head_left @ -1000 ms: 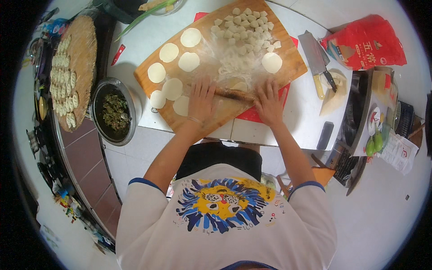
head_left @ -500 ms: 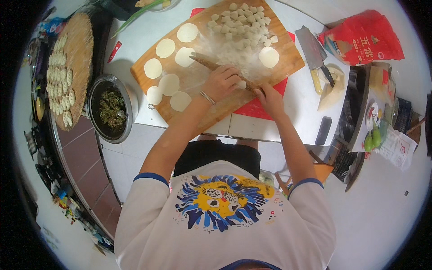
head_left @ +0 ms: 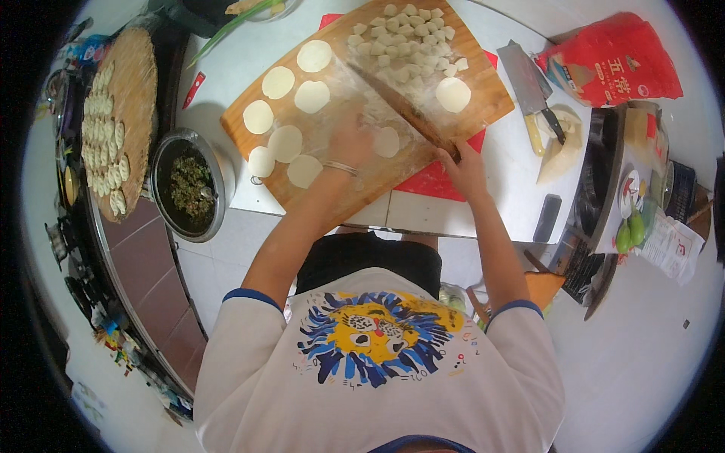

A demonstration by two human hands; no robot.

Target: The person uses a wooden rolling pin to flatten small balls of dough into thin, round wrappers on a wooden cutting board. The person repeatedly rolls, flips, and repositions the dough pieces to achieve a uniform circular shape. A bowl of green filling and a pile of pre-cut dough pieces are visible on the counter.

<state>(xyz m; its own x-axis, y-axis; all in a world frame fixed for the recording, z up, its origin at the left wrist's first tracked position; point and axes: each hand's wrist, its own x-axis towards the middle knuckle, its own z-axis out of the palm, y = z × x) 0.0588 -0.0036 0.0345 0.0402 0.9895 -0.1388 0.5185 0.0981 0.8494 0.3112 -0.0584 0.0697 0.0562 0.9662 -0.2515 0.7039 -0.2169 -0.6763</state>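
Note:
My right hand (head_left: 464,169) grips the near end of a dark, tapered rolling pin (head_left: 400,104), which slants up and left over the floured wooden board (head_left: 340,204). Smeared by motion, my left hand (head_left: 351,143) is off the pin, low over the board; its fingers cannot be made out. Just right of it lies a small flattened dough round (head_left: 386,142). Several larger round dough wrappers (head_left: 285,143) are spread on the board's left side, and one more wrapper (head_left: 453,95) sits at the right. Small cut dough pieces (head_left: 400,38) are heaped at the far end.
At left stand a metal bowl of chopped filling (head_left: 190,189) with a spoon, and a round board (head_left: 136,98) bearing rows of dumplings (head_left: 102,143). A cleaver (head_left: 521,72), a peeler-like yellow-handled tool (head_left: 533,136) and a red bag (head_left: 615,64) are at right. A phone (head_left: 547,217) lies near the table edge.
My left hand has let go of the pin and moved left and nearer. The pin has swung its far end up and right, uncovering the small dough round, now flatter and wider.

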